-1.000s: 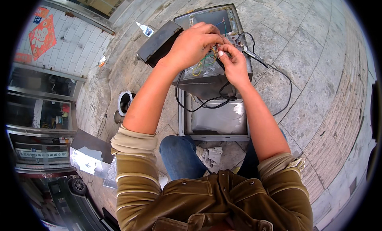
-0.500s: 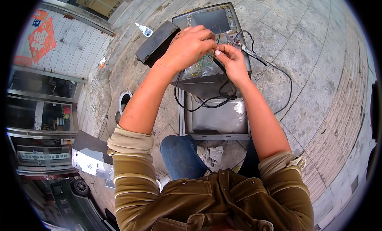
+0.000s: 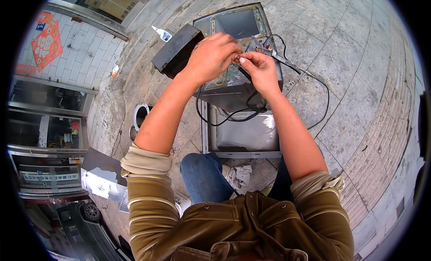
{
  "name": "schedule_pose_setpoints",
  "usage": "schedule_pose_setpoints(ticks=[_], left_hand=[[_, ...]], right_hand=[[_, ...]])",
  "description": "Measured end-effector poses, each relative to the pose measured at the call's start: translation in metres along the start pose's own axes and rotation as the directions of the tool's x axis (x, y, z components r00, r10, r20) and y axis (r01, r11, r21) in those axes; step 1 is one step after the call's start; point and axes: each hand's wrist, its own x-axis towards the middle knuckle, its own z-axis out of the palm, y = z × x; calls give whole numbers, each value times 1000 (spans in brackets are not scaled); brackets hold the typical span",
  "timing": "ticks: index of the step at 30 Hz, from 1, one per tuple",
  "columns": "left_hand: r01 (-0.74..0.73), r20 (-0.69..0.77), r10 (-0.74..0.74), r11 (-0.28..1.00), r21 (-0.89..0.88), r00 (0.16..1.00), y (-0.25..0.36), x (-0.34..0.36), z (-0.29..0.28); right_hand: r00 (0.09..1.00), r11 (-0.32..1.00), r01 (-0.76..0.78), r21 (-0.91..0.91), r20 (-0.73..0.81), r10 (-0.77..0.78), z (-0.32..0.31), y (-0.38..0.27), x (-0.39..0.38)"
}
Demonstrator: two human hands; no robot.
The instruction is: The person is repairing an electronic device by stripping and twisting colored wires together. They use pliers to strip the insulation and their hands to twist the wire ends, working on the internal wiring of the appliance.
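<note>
My left hand (image 3: 212, 56) and my right hand (image 3: 261, 71) meet fingertip to fingertip above an opened dark metal appliance housing (image 3: 233, 97). Both are closed in a pinch. Between the fingertips there seems to be a thin wire end, too small to make out surely. Thin yellow and green wires (image 3: 220, 81) lie inside the housing just below, partly covered by my hands. A thick black cable (image 3: 211, 122) loops over the housing's near side. Beside my right hand, a dark elongated part with pale markings (image 3: 286, 61) rests on the housing's right edge.
A black metal box (image 3: 178, 50) sits left of the housing, with a white bottle (image 3: 161, 33) beyond it. Nearer me lies a grey metal panel frame (image 3: 242, 154). A grey cloth (image 3: 240, 175) is by my knees. Black cord (image 3: 327, 106) trails across the paving on the right.
Both hands have shifted slightly left together, still pinched fingertip to fingertip. The housing and the things around it look unmoved.
</note>
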Motion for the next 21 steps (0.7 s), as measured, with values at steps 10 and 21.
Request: schedule_pose_setpoints(ticks=[10, 21], left_hand=[[62, -10, -62, 996, -59, 998, 1, -3, 3], [755, 525, -546, 411, -511, 653, 2, -8, 17]], right_hand=[[1000, 1000, 12, -19, -22, -12, 0, 2, 1], [747, 390, 593, -705, 299, -594, 6, -12, -8]])
